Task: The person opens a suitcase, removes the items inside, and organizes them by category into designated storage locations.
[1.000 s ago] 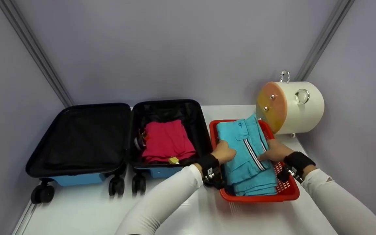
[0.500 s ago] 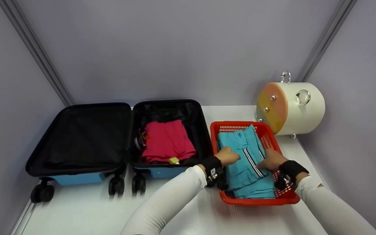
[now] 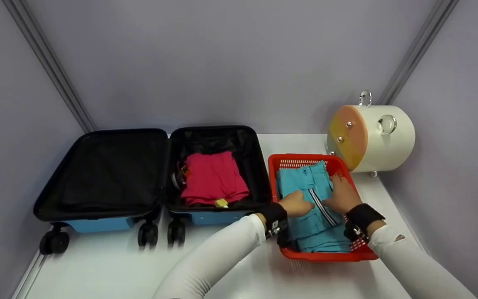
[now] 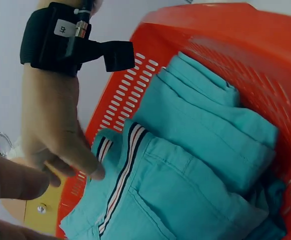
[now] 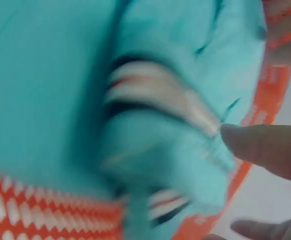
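Folded turquoise cloth garment with striped trim (image 3: 305, 226) lies inside the red perforated plastic basket (image 3: 326, 257), atop more turquoise cloth (image 3: 324, 243). Left hand (image 3: 296, 204), fingers extended, is at its left side; right hand (image 3: 342, 197), fingers loosely spread, at its right.

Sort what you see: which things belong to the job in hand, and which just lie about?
Apparently in the job:
left hand
right hand
blue clothes
basket holding them

Apparently lying about:
open suitcase, though perhaps involved
pink clothes inside it
yellow item
drum
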`<state>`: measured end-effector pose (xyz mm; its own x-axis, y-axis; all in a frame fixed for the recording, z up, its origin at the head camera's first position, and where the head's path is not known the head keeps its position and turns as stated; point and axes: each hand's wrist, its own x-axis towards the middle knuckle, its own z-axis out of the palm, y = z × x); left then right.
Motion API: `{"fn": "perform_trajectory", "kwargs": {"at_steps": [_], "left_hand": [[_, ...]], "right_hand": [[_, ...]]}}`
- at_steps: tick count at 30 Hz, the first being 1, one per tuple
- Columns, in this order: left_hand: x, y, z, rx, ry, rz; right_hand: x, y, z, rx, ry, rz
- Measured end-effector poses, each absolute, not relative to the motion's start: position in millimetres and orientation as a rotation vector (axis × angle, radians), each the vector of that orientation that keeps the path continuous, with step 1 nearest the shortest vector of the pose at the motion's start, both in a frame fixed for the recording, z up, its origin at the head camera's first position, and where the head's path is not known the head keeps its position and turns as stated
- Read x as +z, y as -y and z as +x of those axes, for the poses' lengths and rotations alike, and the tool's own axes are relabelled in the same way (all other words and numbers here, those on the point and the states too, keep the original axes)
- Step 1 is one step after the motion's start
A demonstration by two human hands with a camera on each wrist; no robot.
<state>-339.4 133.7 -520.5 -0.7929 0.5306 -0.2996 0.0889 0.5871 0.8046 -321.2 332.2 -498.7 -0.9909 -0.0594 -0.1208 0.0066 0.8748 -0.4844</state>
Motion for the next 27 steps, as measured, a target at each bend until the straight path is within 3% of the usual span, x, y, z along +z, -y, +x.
{"fn": "perform_trajectory", "kwargs": {"at_steps": [3,9,16,27], "left_hand": [[-500.8,-128.6,-333.5,1.157,-2.215,0.441],[-519.2,-133.0,-345.0,1.22,-2.207,0.39],[-495.3,-125.1,-326.7,1.248,-2.18,0.324],[-505.3,-115.8,-333.6,1.42,-2.094,0.424]], "right_hand": [[-498.7,-320.3,-319.4,-0.734,-2.844,-0.13],[-507.9,-310.9,-314.1,-0.656,-2.67,-0.167],[-516.2,-310.2,-311.4,-0.622,-2.587,-0.205],[-519.9,-307.3,-311.6,-0.521,-2.659,-0.298]]}}
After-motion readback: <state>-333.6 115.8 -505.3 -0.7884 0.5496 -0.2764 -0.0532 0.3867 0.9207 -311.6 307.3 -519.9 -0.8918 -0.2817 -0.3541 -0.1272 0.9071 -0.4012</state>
